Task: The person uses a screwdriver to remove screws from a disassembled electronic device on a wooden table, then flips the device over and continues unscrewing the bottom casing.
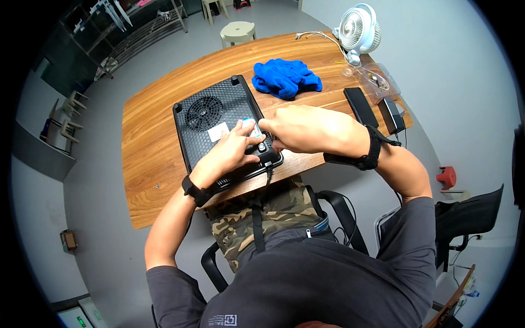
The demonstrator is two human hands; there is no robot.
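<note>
A black appliance that looks like an induction cooker (186, 117) lies upside down on the table, its round fan grille and corner feet facing up. My left hand (232, 148) rests on its underside, fingers spread and the thumb apart, near the corner closest to me. Beside those fingertips is a small white-and-blue thing (256, 131), partly covered, whose kind I cannot make out. My right hand (292, 128) is curled closed at the cooker's right edge; its fingers hide whatever is in them. Near my left thumb, a black power cord (269, 170) leaves the corner.
On the wooden table (150, 158), a blue cloth (287, 78) lies crumpled beyond my right hand. A black phone-like slab (361, 106), a black box (391, 115), a clear plastic tray (380, 82) and a white fan (358, 33) stand along the right side.
</note>
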